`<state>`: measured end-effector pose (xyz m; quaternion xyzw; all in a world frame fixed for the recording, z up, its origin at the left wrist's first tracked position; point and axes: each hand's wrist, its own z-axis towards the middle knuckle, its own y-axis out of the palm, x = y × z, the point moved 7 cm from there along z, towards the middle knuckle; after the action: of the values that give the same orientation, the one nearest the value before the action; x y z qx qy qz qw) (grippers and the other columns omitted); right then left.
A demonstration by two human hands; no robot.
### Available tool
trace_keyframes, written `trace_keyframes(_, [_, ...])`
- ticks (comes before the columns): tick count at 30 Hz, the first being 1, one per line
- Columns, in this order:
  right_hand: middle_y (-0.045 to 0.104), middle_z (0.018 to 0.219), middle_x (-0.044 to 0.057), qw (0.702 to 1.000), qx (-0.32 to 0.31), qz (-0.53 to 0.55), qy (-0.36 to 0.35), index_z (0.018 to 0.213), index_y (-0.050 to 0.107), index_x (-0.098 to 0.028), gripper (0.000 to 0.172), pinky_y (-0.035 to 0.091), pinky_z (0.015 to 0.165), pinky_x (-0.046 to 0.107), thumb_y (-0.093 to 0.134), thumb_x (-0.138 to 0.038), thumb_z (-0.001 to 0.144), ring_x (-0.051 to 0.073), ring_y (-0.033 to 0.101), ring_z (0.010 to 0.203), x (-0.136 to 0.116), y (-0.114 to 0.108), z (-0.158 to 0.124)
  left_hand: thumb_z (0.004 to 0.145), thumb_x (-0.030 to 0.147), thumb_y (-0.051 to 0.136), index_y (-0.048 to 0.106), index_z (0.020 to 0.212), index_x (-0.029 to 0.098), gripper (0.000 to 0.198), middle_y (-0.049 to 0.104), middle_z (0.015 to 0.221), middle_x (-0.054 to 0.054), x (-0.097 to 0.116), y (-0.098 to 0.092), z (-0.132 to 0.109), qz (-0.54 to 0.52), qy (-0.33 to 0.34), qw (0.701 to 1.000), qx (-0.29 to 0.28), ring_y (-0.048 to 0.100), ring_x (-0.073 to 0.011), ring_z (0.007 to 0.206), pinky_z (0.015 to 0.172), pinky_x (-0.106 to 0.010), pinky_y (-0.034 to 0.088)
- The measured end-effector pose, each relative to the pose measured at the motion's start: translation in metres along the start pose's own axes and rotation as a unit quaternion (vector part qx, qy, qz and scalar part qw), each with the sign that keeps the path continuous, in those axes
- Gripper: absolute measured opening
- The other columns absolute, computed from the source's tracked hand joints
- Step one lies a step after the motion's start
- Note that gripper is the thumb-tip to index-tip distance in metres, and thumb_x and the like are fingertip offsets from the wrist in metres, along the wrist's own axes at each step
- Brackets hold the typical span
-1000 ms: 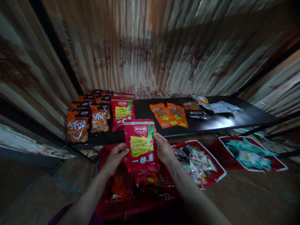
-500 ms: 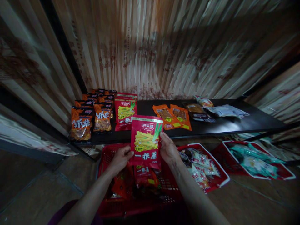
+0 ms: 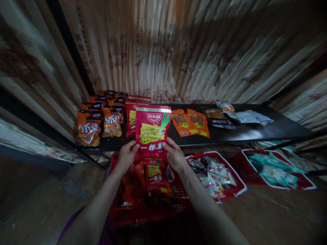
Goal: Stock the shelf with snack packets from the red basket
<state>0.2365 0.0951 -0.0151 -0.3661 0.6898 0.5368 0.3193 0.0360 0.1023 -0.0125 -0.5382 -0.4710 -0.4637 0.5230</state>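
A red snack bag (image 3: 153, 131) with yellow sticks and green onion printed on it is held upright in front of the shelf's edge. My left hand (image 3: 127, 154) pinches its lower left side. On the lower right side, my right hand (image 3: 176, 154) grips it with the thumb on the front. Behind it on the black shelf stand matching red bags (image 3: 131, 119), partly covered by the held one. Beneath my hands, a red basket (image 3: 125, 217) holds another red snack bag (image 3: 154, 177) and several orange packets (image 3: 135, 185).
Rows of orange-and-black snack bags (image 3: 88, 129) stand at the shelf's left end. Two flat orange packets (image 3: 190, 123), a brown packet (image 3: 217, 117) and white packets (image 3: 251, 117) lie along the black shelf (image 3: 242, 134). More red baskets (image 3: 241, 192) sit on the floor at right.
Both hands have raised the red snack bag and moved it slightly left, toward the matching bags on the shelf. The red bag in the basket below shows more fully.
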Motion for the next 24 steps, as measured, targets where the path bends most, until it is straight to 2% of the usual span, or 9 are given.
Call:
trace_keyframes(6, [0.074, 0.088, -0.002, 0.999, -0.038, -0.015, -0.001, 0.093, 0.069, -0.025, 0.036, 0.052, 0.082, 0.035, 0.081, -0.024, 0.059, 0.019, 0.067, 0.082, 0.005, 0.012, 0.001, 0.072, 0.040, 0.057, 0.066, 0.084, 0.017, 0.028, 0.068, 0.080, -0.001, -0.005, -0.009, 0.004, -0.041, -0.001, 0.999, 0.026, 0.060, -0.0157, 0.073, 0.067, -0.024, 0.046])
trace_keyframes(13, [0.073, 0.089, -0.003, 0.998, -0.057, -0.035, 0.019, 0.093, 0.069, -0.027, 0.035, 0.055, 0.069, 0.032, 0.079, -0.028, 0.060, 0.018, 0.068, 0.078, 0.011, 0.026, -0.001, 0.074, 0.038, 0.057, 0.067, 0.088, 0.016, 0.028, 0.070, 0.083, -0.003, -0.012, -0.020, 0.014, -0.040, 0.009, 0.994, 0.102, 0.062, -0.0170, 0.078, 0.070, -0.026, 0.047])
trace_keyframes(18, [0.074, 0.089, 0.000, 0.997, -0.031, -0.065, -0.030, 0.091, 0.070, -0.023, 0.033, 0.054, 0.076, 0.032, 0.079, -0.029, 0.060, 0.020, 0.068, 0.081, 0.014, 0.028, 0.010, 0.077, 0.037, 0.056, 0.067, 0.097, 0.018, 0.030, 0.071, 0.094, -0.005, -0.015, -0.025, 0.020, 0.023, 0.008, 0.985, 0.169, 0.062, -0.0215, 0.093, 0.082, -0.031, 0.048])
trace_keyframes(21, [0.074, 0.085, 0.000, 0.998, -0.002, -0.054, -0.039, 0.091, 0.071, -0.023, 0.032, 0.055, 0.074, 0.034, 0.079, -0.030, 0.060, 0.020, 0.068, 0.075, 0.015, 0.021, 0.019, 0.080, 0.034, 0.055, 0.062, 0.111, 0.019, 0.036, 0.068, 0.108, -0.007, -0.014, -0.017, 0.020, 0.036, 0.019, 0.985, 0.166, 0.059, -0.0224, 0.104, 0.089, -0.035, 0.045])
trace_keyframes(24, [0.075, 0.081, -0.001, 0.997, 0.053, -0.030, -0.041, 0.088, 0.071, -0.023, 0.033, 0.056, 0.069, 0.036, 0.081, -0.029, 0.058, 0.019, 0.068, 0.069, 0.015, 0.007, 0.026, 0.081, 0.030, 0.053, 0.050, 0.128, 0.019, 0.048, 0.057, 0.128, -0.009, -0.009, -0.006, 0.019, 0.066, 0.056, 0.987, 0.138, 0.052, -0.0222, 0.117, 0.097, -0.037, 0.041])
